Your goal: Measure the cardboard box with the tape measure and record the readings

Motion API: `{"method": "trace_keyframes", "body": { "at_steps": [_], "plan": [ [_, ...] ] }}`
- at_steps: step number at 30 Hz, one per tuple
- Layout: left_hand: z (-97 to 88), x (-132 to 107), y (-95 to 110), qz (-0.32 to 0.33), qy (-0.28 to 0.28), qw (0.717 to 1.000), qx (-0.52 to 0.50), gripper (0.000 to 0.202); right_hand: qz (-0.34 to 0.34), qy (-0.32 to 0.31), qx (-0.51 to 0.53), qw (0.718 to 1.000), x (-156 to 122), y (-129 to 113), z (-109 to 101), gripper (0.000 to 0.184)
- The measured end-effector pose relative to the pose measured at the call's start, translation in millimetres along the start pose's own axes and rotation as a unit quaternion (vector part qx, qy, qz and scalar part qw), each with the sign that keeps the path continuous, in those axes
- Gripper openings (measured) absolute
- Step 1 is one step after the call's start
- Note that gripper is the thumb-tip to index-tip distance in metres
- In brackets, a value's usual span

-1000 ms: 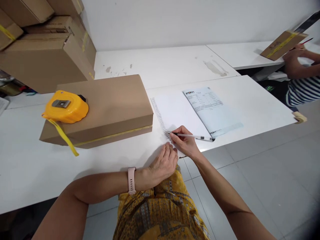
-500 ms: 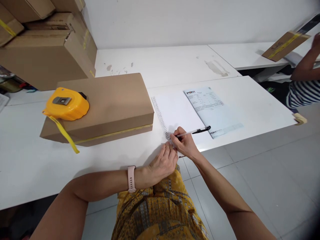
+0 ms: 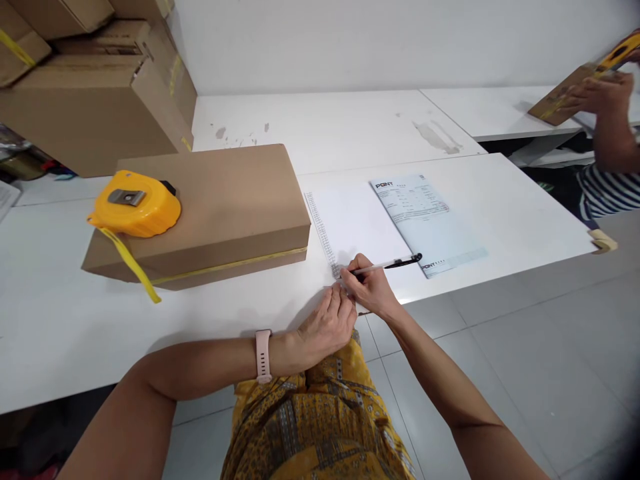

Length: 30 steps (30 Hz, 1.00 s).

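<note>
A spiral-bound notebook [image 3: 355, 207] with a blank-looking white page lies at the table's front edge. My right hand [image 3: 370, 287] is closed around a black pen with a clear barrel [image 3: 395, 262], its tip hidden by the fingers near the notebook's lower left corner. My left hand [image 3: 330, 320], with a pink watch band at the wrist, rests at that same corner, fingers lying on the edge and holding nothing. Left of the notebook sits a closed cardboard box [image 3: 220, 200]. On top of it stands a yellow tape measure [image 3: 137, 207], its tape end hanging over the front.
A pale blue printed PONY sheet [image 3: 425, 223] overlaps the notebook's right side. Large cardboard boxes [image 3: 85, 107] are stacked at the back left. At far right, another person's hand [image 3: 595, 93] touches a small taped box [image 3: 555, 107] beside a yellow tool. The white table [image 3: 520, 220] ends at tiled floor.
The other person's hand has come over the small box at far right, with a yellow tool now showing. My hands and the pen have barely moved; the view has shifted slightly.
</note>
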State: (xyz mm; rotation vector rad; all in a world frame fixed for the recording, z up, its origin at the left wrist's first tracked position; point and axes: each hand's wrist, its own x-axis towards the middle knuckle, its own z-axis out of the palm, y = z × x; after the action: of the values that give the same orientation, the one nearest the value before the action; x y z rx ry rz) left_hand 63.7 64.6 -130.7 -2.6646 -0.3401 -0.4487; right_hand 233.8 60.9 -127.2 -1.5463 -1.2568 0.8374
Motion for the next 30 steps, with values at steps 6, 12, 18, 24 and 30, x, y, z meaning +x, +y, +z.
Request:
{"method": "trace_keyframes", "body": {
  "at_steps": [6,12,18,24,30],
  "plan": [
    [-0.7,-0.5,-0.4,0.003,-0.003,1.000,0.002,0.037,0.014,-0.009,0.005,1.000,-0.3,1.1,0.8,0.026],
    [-0.4,-0.6,-0.6,0.003,-0.004,1.000,0.002,0.037,0.005,-0.007,0.000,1.000,0.4,2.3,0.6,0.027],
    [-1.3,-0.6,-0.6,0.002,-0.007,1.000,0.006,0.038,0.011,-0.014,0.005,1.000,0.1,0.8,-0.4,0.027],
    [-1.1,-0.5,-0.2,0.001,0.000,1.000,0.011,0.038,0.000,-0.001,-0.010,1.000,0.3,0.9,-0.7,0.026],
    [0.5,-0.9,0.2,0.002,-0.005,1.000,0.007,0.037,-0.007,0.015,-0.013,1.000,0.8,2.6,-0.8,0.026]
  ]
}}
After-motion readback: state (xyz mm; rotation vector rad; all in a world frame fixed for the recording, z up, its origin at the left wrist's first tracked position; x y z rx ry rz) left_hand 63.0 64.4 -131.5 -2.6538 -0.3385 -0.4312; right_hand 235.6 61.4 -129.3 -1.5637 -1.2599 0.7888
